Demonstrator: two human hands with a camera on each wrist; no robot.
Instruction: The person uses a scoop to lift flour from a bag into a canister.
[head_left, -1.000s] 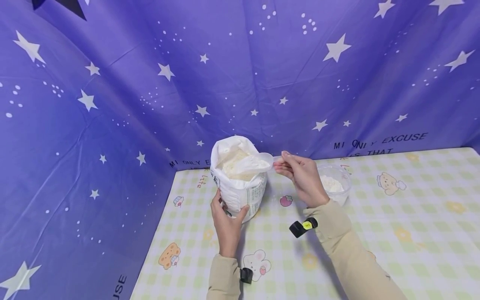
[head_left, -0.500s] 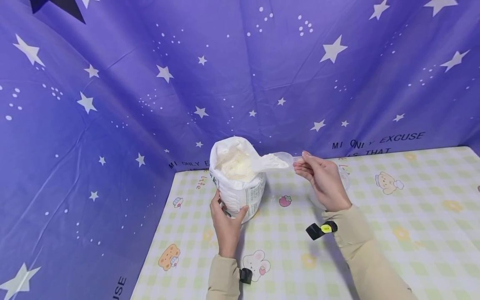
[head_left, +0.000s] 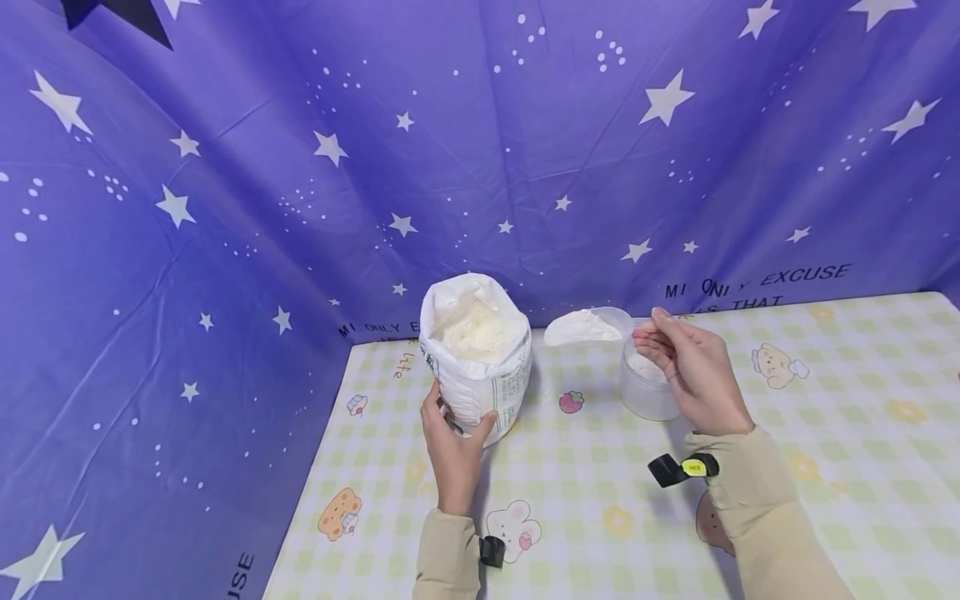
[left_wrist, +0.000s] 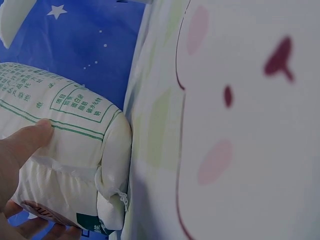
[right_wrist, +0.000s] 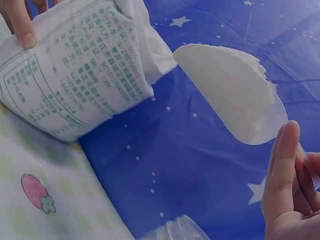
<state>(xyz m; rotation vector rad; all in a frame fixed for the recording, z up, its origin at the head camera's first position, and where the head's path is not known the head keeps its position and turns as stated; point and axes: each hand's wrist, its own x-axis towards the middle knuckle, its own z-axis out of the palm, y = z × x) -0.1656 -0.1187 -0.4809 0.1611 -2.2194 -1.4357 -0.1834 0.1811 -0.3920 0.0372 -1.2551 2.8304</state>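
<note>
A white bag of pale powder (head_left: 487, 392) stands upright on the table, its mouth wide and its powder showing. My left hand (head_left: 453, 450) grips its near side low down, thumb on the green-printed face in the left wrist view. My right hand (head_left: 693, 371) pinches the handle of a translucent scoop (right_wrist: 232, 95) heaped with white powder. In the head view the scoop hangs level, between the bag and a clear plastic tub (head_left: 645, 400). The tub holds some white powder; my right hand hides part of its rim.
A checked tablecloth (head_left: 570, 500) with cartoon prints covers the table. Behind and to the left hangs a blue-purple curtain (head_left: 450, 150) with white stars, close to the table's back edge.
My right hand has lifted the loaded scoop out of the bag's mouth and carried it rightward to the tub's left rim. The left hand keeps its grip on the bag.
</note>
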